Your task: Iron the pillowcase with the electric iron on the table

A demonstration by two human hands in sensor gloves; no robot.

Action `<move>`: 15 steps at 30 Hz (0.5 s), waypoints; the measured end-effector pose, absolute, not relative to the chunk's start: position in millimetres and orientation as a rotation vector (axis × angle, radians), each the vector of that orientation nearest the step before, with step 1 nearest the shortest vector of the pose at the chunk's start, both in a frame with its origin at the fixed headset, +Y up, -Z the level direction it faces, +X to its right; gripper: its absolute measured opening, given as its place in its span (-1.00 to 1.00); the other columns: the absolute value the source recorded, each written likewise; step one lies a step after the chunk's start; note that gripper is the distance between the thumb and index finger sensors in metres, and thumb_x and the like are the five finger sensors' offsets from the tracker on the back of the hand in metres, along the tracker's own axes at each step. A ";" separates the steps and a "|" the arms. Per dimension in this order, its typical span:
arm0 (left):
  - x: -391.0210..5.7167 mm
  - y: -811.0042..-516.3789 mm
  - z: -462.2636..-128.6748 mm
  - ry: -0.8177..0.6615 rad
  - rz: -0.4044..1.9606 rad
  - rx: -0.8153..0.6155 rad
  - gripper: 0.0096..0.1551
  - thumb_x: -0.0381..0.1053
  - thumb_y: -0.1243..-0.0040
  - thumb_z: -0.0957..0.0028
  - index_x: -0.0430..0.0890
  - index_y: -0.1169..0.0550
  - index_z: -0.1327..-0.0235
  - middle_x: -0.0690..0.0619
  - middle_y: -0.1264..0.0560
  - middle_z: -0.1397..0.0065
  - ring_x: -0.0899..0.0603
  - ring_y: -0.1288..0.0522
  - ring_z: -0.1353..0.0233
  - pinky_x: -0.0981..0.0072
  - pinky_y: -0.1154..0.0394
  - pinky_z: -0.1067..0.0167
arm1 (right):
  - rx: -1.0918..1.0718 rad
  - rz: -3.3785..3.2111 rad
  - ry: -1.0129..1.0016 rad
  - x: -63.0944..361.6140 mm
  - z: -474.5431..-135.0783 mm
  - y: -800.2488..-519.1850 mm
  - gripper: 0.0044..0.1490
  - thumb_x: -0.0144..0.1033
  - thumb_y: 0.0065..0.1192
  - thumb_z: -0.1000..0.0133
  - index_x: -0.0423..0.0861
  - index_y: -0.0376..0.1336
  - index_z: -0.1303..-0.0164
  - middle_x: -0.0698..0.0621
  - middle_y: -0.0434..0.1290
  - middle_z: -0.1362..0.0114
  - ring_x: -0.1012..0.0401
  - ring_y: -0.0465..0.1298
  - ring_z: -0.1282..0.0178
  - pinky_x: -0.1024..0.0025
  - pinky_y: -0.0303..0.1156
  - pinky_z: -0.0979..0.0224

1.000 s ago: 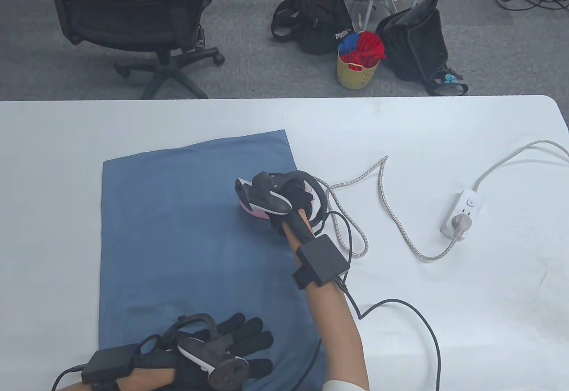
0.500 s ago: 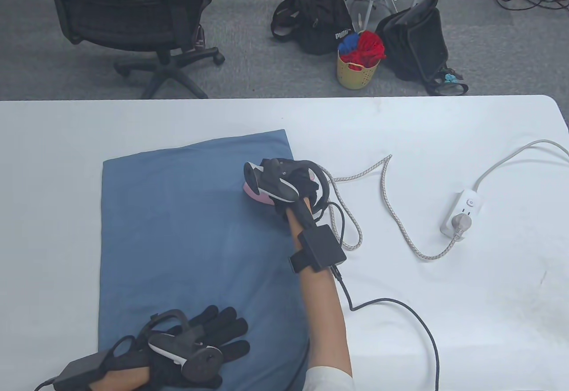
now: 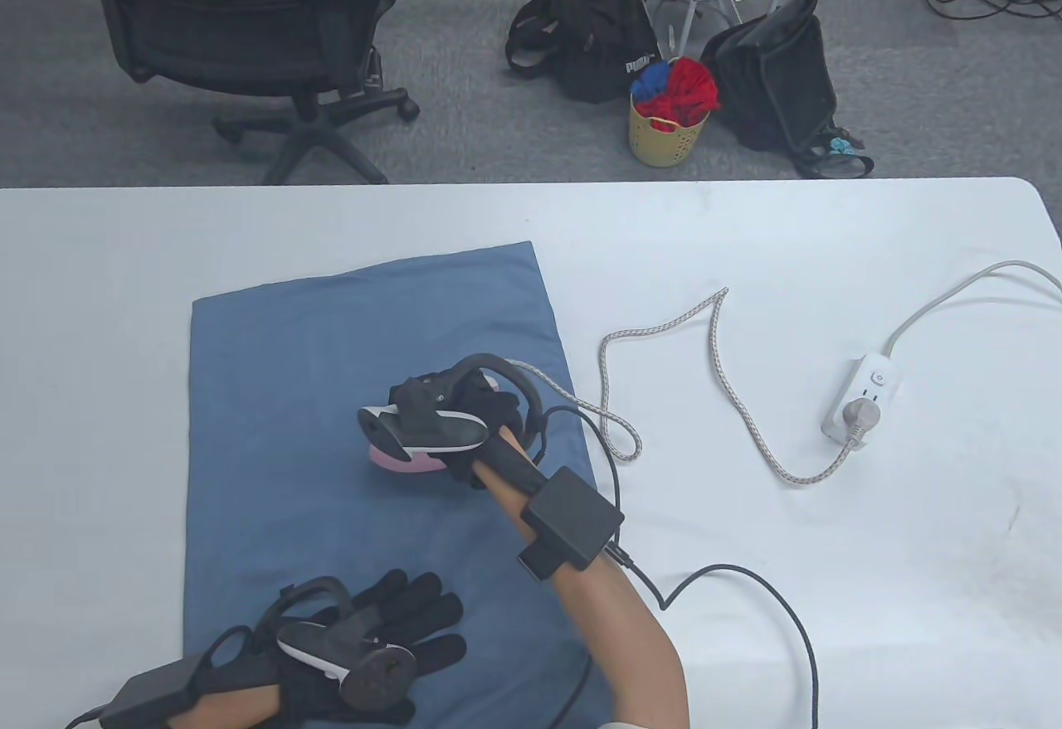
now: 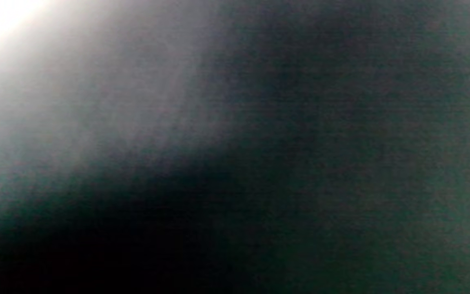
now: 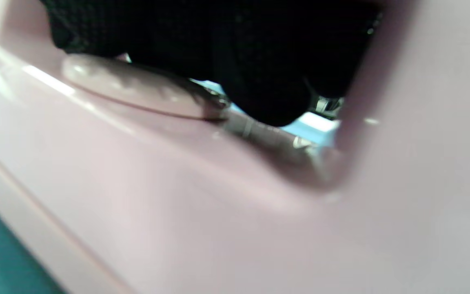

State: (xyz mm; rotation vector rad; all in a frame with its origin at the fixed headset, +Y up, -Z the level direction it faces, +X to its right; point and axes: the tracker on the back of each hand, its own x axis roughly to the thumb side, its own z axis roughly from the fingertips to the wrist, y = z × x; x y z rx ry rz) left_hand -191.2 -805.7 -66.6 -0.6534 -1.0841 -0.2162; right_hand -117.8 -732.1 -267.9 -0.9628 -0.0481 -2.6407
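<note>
Pillowcase (image 3: pixel 332 397), blue, flat toward the surface's (image 3: pixel 830 248) near-left edge. Mid-stroke: right hand (image 3: pixel 473 422) wrapped round the pink iron's (image 3: pixel 398 460) handle at mid-cloth; left hand (image 3: pixel 398 629) spread flat, pinning the near edge. Next: glide on steadily, cord (image 3: pixel 713 347) kept slack.

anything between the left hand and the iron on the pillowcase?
Table view: only bare blue pillowcase lies between left hand and pink iron, which the right hand grips.
</note>
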 end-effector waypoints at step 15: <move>-191.3 -806.1 -66.9 -1.086 -0.215 -0.664 -0.06 0.46 0.36 -0.04 0.29 0.48 -0.41 0.02 0.68 -0.59 -0.30 0.67 -0.53 -0.24 0.55 -0.43 | -0.805 -2.799 0.127 -112.5 -315.6 -738.4 -0.58 -0.10 0.17 0.09 0.12 0.38 0.04 0.14 0.54 0.20 0.28 0.62 0.33 0.19 0.57 -0.10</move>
